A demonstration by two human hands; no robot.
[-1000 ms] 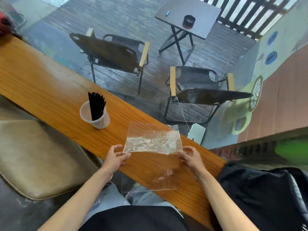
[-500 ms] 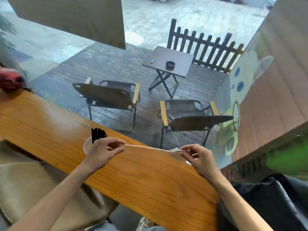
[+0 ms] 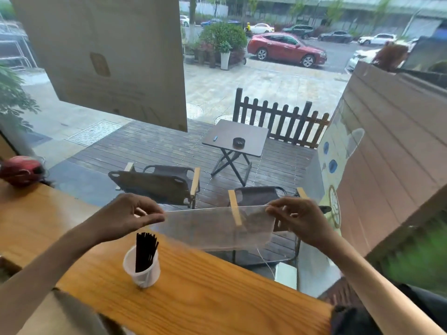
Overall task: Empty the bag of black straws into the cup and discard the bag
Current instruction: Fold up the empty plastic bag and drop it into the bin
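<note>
A clear, empty plastic bag [image 3: 217,228] is stretched in the air between my two hands, above the wooden counter [image 3: 217,293]. My left hand [image 3: 125,216] pinches its left top corner and my right hand [image 3: 300,218] pinches its right top corner. The bag hangs down from that top edge. Below my left hand a small translucent white cup [image 3: 142,272] stands upright on the counter, holding a bundle of black straws [image 3: 145,250] that stick up out of it.
The counter runs along a big window; past the glass are folding chairs [image 3: 157,184], a small table [image 3: 235,141] and a fence. A red object [image 3: 21,169] lies at the counter's far left. A dark bag [image 3: 358,320] sits at the right end.
Both hands have lifted the bag off the counter and raised it, holding it taut in the air. My view has tilted upward toward the window.
</note>
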